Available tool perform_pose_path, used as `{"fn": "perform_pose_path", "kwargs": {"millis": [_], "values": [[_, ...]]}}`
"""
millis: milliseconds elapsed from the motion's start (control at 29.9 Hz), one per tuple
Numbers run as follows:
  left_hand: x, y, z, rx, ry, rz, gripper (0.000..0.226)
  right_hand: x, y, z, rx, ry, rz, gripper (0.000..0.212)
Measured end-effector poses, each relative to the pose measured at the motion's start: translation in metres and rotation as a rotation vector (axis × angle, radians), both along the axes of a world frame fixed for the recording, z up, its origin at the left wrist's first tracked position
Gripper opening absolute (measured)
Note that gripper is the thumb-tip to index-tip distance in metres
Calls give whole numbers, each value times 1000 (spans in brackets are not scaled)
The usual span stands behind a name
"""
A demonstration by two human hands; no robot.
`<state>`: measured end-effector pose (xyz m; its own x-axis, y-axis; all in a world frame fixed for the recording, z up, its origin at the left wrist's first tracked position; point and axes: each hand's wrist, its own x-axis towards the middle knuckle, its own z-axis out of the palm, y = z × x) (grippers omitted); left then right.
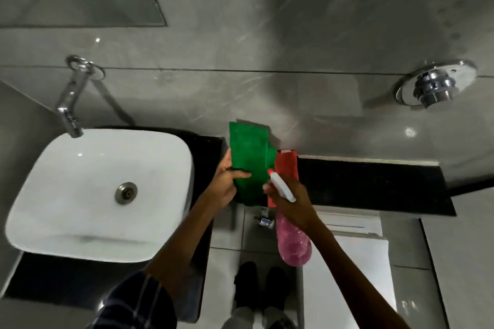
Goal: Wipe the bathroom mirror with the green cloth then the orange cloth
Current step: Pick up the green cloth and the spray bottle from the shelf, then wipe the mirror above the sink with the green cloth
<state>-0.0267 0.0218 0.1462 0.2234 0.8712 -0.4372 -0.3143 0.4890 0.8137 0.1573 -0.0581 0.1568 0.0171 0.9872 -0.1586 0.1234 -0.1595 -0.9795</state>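
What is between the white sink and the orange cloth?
In the head view, the green cloth, held up by the left hand, lies between the white sink and the orange cloth, above the black counter.

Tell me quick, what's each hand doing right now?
Left hand: closed, holding the green cloth.
Right hand: closed around the spray bottle, nozzle toward the cloth.

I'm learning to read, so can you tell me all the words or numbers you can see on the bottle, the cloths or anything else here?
None: no words or numbers can be read in this picture.
Pink spray bottle in the right hand: no label shows.
Green cloth in the left hand: plain.
Orange cloth: its small white tag is too blurred to read.
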Motion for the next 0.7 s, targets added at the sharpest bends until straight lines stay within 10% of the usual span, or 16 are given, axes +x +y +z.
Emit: {"fn": "perform_pose_path", "kwargs": {"millis": [701], "values": [[1, -13, 39, 37, 78, -14, 93, -8, -20, 15, 50, -104, -64, 19]]}}
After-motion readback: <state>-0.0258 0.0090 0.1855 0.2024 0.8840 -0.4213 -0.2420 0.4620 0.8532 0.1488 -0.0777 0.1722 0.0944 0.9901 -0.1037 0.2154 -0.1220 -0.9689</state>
